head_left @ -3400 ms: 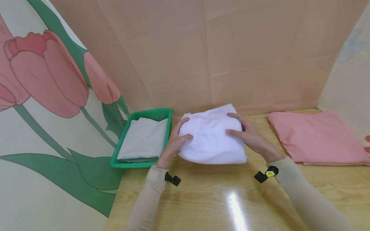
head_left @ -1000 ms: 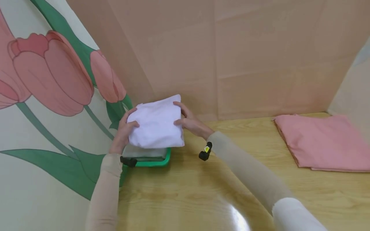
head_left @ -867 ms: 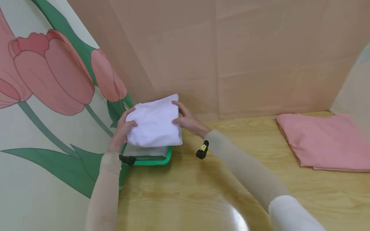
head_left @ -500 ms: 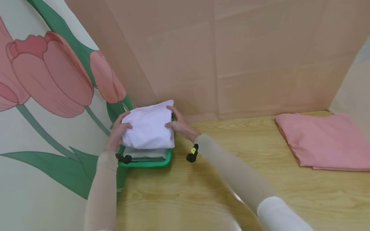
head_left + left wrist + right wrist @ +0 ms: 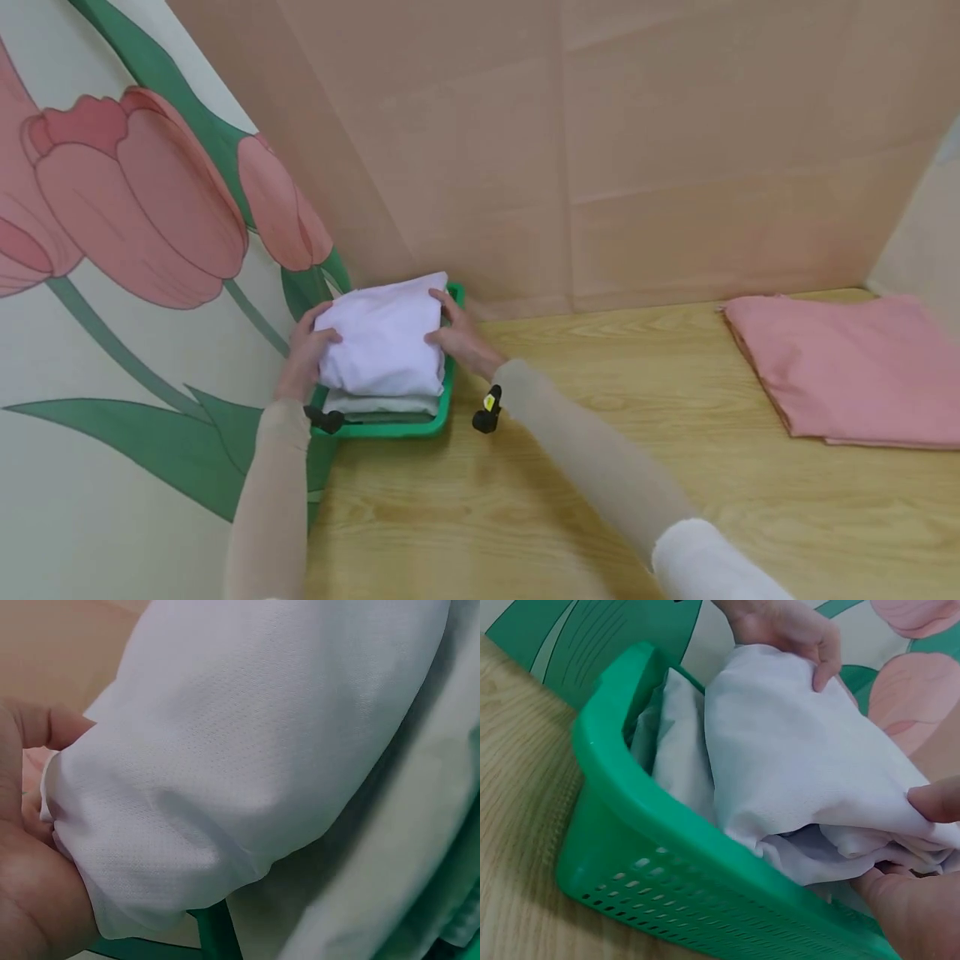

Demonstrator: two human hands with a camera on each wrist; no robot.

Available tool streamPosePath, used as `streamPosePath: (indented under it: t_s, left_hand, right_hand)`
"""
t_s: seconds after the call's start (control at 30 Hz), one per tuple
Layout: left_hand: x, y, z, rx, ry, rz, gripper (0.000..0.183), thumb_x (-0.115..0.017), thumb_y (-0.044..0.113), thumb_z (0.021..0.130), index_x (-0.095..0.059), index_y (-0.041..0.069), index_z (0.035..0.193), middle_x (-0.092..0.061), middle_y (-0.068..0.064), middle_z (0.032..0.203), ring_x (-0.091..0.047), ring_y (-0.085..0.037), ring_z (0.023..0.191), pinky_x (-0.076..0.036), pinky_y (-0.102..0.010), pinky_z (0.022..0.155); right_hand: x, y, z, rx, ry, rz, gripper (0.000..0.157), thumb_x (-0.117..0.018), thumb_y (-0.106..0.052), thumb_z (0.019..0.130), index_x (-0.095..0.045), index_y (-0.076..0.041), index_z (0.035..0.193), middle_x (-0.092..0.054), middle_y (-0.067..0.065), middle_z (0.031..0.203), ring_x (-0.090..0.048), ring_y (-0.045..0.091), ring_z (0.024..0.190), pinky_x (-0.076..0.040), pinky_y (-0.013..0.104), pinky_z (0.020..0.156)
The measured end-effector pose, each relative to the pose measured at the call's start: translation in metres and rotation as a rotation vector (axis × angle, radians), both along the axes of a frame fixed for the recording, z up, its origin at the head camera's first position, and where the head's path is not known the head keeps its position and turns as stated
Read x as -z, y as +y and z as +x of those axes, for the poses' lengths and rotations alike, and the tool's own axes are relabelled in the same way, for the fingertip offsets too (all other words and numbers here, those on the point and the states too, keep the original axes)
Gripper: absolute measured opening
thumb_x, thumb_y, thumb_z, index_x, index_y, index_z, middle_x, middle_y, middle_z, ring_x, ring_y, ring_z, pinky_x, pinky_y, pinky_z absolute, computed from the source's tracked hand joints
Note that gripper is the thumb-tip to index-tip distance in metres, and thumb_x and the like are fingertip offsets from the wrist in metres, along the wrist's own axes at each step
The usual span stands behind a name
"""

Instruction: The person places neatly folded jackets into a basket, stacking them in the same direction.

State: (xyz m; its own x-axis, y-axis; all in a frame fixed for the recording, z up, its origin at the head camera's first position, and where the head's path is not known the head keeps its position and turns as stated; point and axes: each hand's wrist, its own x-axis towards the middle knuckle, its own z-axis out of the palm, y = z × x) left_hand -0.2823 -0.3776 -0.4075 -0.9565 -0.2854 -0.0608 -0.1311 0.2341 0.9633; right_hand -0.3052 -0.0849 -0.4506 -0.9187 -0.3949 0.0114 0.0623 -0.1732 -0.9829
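A folded white garment [image 5: 384,337] of finely dimpled fabric lies over the grey folded cloth [image 5: 382,403] in the green plastic basket [image 5: 405,430]. My left hand [image 5: 305,352] grips its left edge, thumb on top and fingers mostly hidden beneath. At the opposite edge, my right hand [image 5: 461,337] pinches the layers between thumb and fingers. In the right wrist view, the garment [image 5: 247,750] sits partly below the basket's rim [image 5: 630,787], with loose folds showing at the right hand's side. Whether its full weight rests on the grey cloth I cannot tell.
A folded pink cloth [image 5: 855,367] lies on the wooden table [image 5: 480,500] at the right. Behind stands a beige-covered wall [image 5: 480,167]. The left wall with painted tulips [image 5: 142,208] runs close beside the basket and my left arm.
Both hands have carried the white garment leftward from mid-table to above the basket, then lowered it onto the grey cloth. The pink cloth has stayed in place.
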Motion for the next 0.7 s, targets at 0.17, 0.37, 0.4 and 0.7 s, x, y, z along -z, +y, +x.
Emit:
streamPosePath:
  t_s: [0.17,0.37,0.4,0.7]
  left_hand:
    - [0.016,-0.005,0.005,-0.027,-0.023,-0.002,0.077,-0.064,-0.004,0.093,-0.044,0.018,0.164,-0.036,-0.008,0.172,-0.037,-0.026,0.151,-0.036,-0.039,0.12]
    - [0.028,-0.01,0.01,0.072,-0.086,-0.077,0.072,-0.066,0.01,0.102,-0.036,0.016,0.167,-0.031,-0.018,0.173,-0.037,-0.035,0.15,-0.036,-0.048,0.121]
    - [0.03,-0.01,0.011,0.096,-0.098,-0.1,0.072,-0.065,0.011,0.103,-0.035,0.015,0.167,-0.03,-0.02,0.173,-0.037,-0.037,0.15,-0.035,-0.051,0.121]
    - [0.039,-0.005,0.016,0.244,-0.146,-0.324,0.055,-0.051,0.008,0.108,-0.037,-0.004,0.16,-0.026,-0.03,0.17,-0.022,-0.045,0.159,-0.019,-0.058,0.13]
  right_hand:
    - [0.009,-0.005,0.004,-0.018,-0.016,0.058,0.091,-0.062,0.007,0.095,-0.025,-0.03,0.17,-0.004,0.01,0.181,-0.014,0.035,0.164,-0.026,0.058,0.128]
    - [0.014,-0.008,0.006,-0.025,-0.015,0.14,0.092,-0.06,0.0,0.097,-0.014,-0.024,0.173,0.0,0.011,0.181,-0.005,0.034,0.166,-0.017,0.058,0.131]
    - [0.014,-0.009,0.005,-0.03,-0.01,0.146,0.092,-0.059,0.0,0.098,-0.012,-0.022,0.173,-0.001,0.011,0.181,-0.005,0.033,0.166,-0.016,0.056,0.132]
    - [0.007,-0.016,0.012,-0.1,-0.01,0.238,0.09,-0.047,0.008,0.095,-0.001,-0.005,0.172,0.0,0.015,0.18,0.001,0.03,0.166,-0.007,0.046,0.134]
